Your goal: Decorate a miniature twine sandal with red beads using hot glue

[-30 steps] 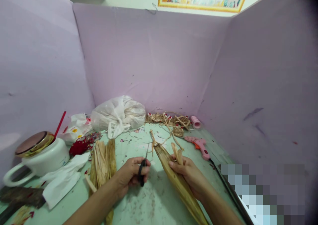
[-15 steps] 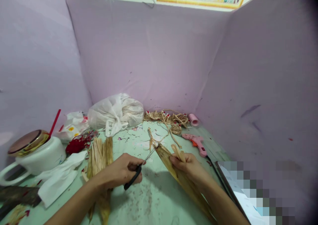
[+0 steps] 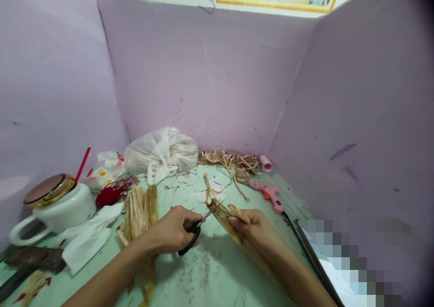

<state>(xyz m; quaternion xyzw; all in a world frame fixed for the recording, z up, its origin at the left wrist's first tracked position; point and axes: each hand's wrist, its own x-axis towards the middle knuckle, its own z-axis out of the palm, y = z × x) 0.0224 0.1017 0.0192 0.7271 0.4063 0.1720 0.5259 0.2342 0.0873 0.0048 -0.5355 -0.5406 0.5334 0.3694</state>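
My left hand is closed around the black handles of a pair of scissors. The scissor blades point up and right, reaching the dark cut end of a long dried husk strip. Between thumb and fingers, my right hand grips this strip along with a paler folded piece. The strip's lower part runs down under my right forearm. Just beyond its tip lie thin twisted fibre strands. Beside my left forearm rests a bundle of dried husks.
A pink glue gun with a black cord lies right, near a pink spool. Braided pieces and a plastic bag sit at the back. Left are a white mug, red yarn, tissue and a hammer.
The scissors have turned slightly, and their blades are nearer the husk strip's end. The paler piece in my right hand has tilted lower. The whole view has shifted a little.
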